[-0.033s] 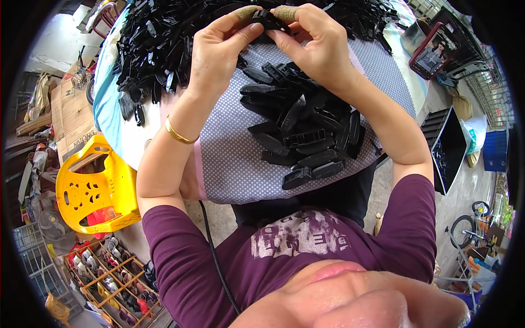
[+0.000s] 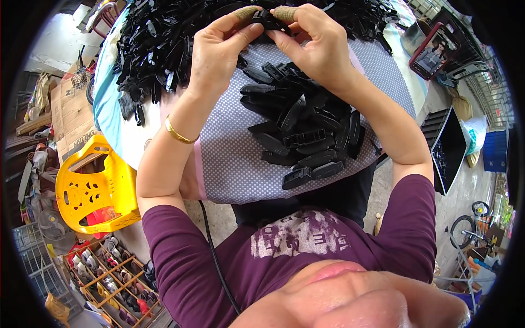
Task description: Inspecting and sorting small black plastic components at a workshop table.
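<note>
At your far left, beside the surface, stands a yellow plastic chair. A large heap of black pieces spreads over the surface from its left side across the far edge. These look like moulded plastic: probably light, stiff and rather slick on their glossy faces, with thin parts that could snap if bent. Their narrow, elongated bodies seem best taken by the ends or long sides, between thumb and forefinger.

Your left hand, a gold bangle below its wrist, has its grip nearly closed: thumb and a forefinger in a tan finger cover pinch the left end of a black plastic piece. That piece is at the top middle of your view, raised between your two hands, its finer details too dark to tell. Below it, a smaller pile of similar pieces lies loosely on the dotted cloth.

Your right hand takes the piece's right end, thumb beneath and covered forefinger above, the gap only as wide as the piece. Farther right, a phone stands propped up, and a black crate sits lower down.
</note>
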`<state>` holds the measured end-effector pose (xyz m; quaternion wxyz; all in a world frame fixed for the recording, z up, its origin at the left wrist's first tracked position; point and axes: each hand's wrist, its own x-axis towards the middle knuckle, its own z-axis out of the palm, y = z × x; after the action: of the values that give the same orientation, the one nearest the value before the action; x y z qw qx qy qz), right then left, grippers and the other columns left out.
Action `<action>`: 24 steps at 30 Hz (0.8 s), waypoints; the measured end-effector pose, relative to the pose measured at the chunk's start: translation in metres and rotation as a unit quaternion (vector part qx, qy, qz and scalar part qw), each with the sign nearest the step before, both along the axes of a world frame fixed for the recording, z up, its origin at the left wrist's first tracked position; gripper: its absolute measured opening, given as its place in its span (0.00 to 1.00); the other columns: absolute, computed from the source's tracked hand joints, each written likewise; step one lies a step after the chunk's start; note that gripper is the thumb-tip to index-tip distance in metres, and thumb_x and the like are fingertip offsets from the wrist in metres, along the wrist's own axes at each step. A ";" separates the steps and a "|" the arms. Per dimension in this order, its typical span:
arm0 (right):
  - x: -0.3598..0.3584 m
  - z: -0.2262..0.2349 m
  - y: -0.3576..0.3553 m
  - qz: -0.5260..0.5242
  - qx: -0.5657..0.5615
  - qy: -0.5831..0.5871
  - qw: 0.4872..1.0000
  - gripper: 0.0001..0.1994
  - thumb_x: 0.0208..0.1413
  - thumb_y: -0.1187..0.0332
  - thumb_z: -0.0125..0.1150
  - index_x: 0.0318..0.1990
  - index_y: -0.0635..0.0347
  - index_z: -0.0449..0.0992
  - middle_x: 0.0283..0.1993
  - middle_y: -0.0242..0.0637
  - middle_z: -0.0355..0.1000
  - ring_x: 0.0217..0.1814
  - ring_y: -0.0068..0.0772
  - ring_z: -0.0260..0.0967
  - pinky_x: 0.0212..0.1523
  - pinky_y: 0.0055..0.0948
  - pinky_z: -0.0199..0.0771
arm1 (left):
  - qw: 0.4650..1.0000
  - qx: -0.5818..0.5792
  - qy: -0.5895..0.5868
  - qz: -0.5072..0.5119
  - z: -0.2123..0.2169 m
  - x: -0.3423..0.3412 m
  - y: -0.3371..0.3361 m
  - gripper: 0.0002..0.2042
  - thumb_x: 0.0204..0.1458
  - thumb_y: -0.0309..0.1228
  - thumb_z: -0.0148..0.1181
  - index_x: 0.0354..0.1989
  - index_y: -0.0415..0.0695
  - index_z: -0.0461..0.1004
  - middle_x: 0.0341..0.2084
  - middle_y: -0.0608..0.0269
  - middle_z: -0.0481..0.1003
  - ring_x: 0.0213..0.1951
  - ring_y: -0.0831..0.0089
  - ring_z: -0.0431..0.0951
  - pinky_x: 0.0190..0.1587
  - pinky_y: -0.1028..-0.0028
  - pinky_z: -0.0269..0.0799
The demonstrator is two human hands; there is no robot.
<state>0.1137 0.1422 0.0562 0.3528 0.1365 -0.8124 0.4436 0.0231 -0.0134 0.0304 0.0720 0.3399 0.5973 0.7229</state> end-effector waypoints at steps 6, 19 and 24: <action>-0.002 -0.002 0.001 -0.040 0.090 0.059 0.993 0.13 0.43 0.74 0.64 0.38 0.64 0.73 0.31 0.41 0.70 0.29 0.35 0.72 0.28 0.28 0.72 | 1.000 -0.004 -0.018 0.019 -0.001 0.004 0.003 0.14 0.50 0.24 0.60 0.47 0.39 0.74 0.33 0.69 0.76 0.30 0.85 0.69 0.35 0.86 0.65; -0.010 -0.016 0.010 0.079 0.031 -0.147 0.986 0.15 0.51 0.65 0.63 0.44 0.65 0.76 0.28 0.33 0.75 0.31 0.18 0.71 0.36 0.19 0.72 | 0.995 0.024 -0.037 -0.085 0.009 -0.005 -0.007 0.12 0.54 0.26 0.56 0.47 0.38 0.74 0.41 0.57 0.76 0.45 0.70 0.74 0.54 0.75 0.66; -0.013 -0.009 0.015 0.094 0.099 -0.093 0.986 0.15 0.52 0.68 0.62 0.46 0.63 0.75 0.26 0.31 0.74 0.27 0.14 0.68 0.29 0.16 0.69 | 0.997 0.019 -0.006 -0.076 0.016 0.001 -0.008 0.13 0.54 0.25 0.55 0.47 0.37 0.73 0.40 0.57 0.76 0.43 0.72 0.75 0.51 0.77 0.69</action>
<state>0.1011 0.1572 0.0469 0.2173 0.2044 -0.8651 0.4033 0.0242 -0.0210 0.0461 0.1238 0.3810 0.5558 0.7284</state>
